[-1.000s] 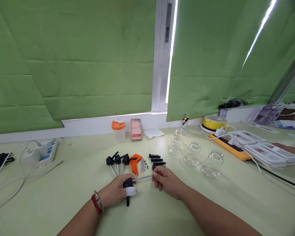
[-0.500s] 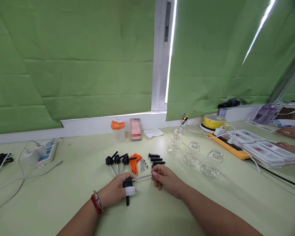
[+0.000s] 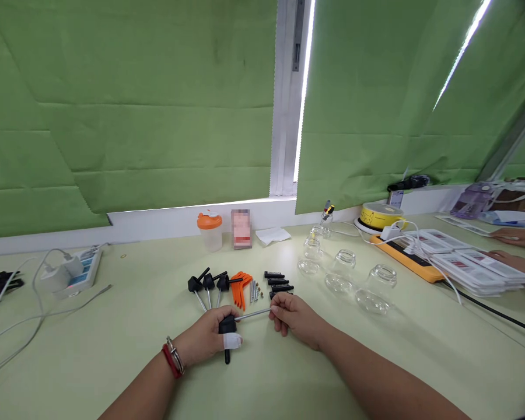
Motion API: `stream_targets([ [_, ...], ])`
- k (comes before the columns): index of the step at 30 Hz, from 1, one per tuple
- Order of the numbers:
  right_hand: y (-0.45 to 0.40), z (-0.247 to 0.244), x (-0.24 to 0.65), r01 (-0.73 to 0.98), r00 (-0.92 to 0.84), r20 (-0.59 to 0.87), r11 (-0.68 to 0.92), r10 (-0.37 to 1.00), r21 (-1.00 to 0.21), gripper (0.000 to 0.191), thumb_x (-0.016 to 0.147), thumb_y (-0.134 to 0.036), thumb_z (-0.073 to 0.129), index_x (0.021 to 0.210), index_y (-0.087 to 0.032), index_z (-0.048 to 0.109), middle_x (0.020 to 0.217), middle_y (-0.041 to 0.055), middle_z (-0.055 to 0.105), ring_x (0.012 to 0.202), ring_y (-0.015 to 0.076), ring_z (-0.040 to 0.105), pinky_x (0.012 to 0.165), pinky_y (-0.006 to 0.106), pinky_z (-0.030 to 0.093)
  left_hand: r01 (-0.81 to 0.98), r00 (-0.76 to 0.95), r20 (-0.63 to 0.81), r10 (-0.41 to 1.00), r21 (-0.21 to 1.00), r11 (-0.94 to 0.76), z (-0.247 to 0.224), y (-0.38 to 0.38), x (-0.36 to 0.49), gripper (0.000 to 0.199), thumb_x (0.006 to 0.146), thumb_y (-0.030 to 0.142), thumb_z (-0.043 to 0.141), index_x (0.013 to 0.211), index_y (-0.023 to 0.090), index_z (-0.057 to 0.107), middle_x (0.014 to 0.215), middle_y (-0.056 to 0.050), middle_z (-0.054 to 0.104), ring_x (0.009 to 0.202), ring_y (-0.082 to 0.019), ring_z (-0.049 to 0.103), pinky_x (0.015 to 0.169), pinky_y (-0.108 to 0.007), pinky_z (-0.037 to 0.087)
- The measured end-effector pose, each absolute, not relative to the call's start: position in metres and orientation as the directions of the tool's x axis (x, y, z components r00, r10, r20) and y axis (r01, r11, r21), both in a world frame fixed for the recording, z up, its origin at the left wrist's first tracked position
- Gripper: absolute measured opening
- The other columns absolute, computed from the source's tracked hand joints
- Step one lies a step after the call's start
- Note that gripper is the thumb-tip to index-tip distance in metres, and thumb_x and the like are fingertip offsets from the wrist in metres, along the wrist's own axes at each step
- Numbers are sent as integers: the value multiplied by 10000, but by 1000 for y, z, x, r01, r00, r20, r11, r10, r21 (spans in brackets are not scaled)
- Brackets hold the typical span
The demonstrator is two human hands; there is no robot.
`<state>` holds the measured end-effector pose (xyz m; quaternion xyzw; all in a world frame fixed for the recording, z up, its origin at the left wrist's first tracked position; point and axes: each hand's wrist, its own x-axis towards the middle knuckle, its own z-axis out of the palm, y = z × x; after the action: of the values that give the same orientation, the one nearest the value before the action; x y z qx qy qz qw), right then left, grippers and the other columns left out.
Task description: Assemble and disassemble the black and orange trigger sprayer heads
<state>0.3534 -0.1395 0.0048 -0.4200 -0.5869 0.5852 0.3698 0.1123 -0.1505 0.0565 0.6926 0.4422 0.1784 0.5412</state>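
Observation:
My left hand point(image 3: 210, 337), with tape on one digit, is closed around a black cap point(image 3: 228, 325). The cap has a short black handle and a long, thin metal rod point(image 3: 254, 314). At the rod's far end, the fingertips of my right hand point(image 3: 292, 315) are pinched together on it. Whether they also hold a small piece there is hidden. Beyond my left hand lie several similar black caps with rods point(image 3: 209, 283). Orange strips point(image 3: 241, 290), metal pins point(image 3: 254, 291) and black ribbed pieces with springs point(image 3: 279, 282) lie beside them.
Several glass jars point(image 3: 341, 271) stand to the right. An orange-lidded cup point(image 3: 210, 232) and a tissue point(image 3: 273, 235) are at the back. A power strip point(image 3: 76, 273) with cables is left. Far right, another person's hands point(image 3: 514, 262) are near stacked white packs point(image 3: 464, 271).
Almost nothing differs; both hands keep their hold on the cap and rod. The whole view has shifted very slightly.

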Motion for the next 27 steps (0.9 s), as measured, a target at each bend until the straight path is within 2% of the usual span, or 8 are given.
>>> stream_targets([
  [17,-138,5,354,137,-363,-81,-32,928,-990,379,839,-519,443,742,-160,523,589,-2,554,500,94,502,516,239,409,442,541,-235,808,897,-35,52,-149,111,377,667,378,665,962,196,519,821,26,441,728,-126,401,643,-230,362],
  [23,-140,8,354,30,-362,-47,-39,931,-999,328,751,-480,591,872,-186,514,670,-16,544,562,107,522,501,239,429,458,534,-250,807,889,-27,52,-149,110,347,693,395,640,955,196,528,803,27,446,700,-121,396,621,-227,352],
  [27,-140,7,353,28,-365,-40,-32,930,-999,296,741,-446,609,847,-188,510,674,-15,548,551,103,513,493,240,420,460,533,-236,813,887,-45,54,-150,111,341,693,389,642,946,190,532,790,28,440,694,-118,388,619,-225,348],
])
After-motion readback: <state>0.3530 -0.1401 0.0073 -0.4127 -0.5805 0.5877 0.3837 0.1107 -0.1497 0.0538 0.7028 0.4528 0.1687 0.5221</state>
